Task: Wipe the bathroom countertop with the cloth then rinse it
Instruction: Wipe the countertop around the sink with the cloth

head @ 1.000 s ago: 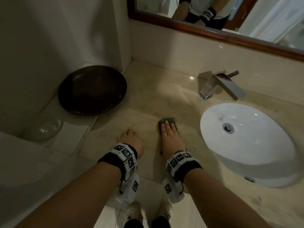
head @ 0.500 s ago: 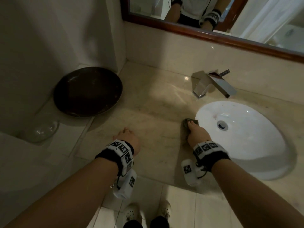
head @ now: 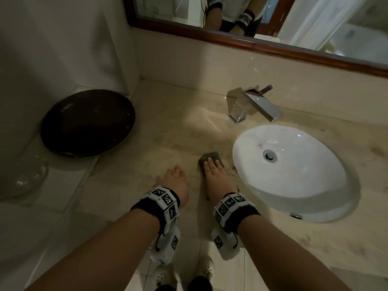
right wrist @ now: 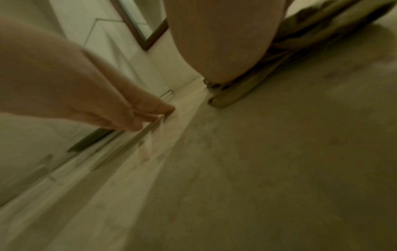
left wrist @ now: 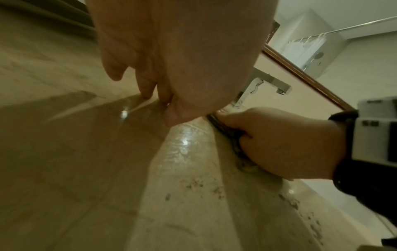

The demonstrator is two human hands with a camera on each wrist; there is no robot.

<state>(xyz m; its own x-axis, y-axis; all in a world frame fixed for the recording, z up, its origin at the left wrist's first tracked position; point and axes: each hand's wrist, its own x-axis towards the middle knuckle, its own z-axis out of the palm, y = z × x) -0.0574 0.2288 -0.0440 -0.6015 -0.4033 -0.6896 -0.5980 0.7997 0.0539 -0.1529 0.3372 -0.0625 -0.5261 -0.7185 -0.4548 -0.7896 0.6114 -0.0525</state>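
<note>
Beige marble made up the bathroom countertop (head: 174, 127), which ran under a wood-framed mirror (head: 262, 46) and carried a white oval basin (head: 294, 185) with a chrome faucet (head: 252, 103) behind it. Dark specks lay on the stone near the basin's left rim. A dark round dish (head: 88, 122) sat at the far left, partly over the tiled ledge, with a clear glass dish (head: 29, 177) in front of it.

The right hand (head: 216, 175) lay palm down on a dark grey cloth (head: 212, 157), fingers extended over it and pressing it flat against the stone just left of the basin; in the left wrist view the thumb (left wrist: 247, 135) curled against the cloth's edge. The cloth's far end stuck out beyond the fingertips.

The left hand (head: 175, 181) held nothing. It rested beside the right one, its fingers relaxed and slightly bent, their tips touching the counter, apart from the cloth.
</note>
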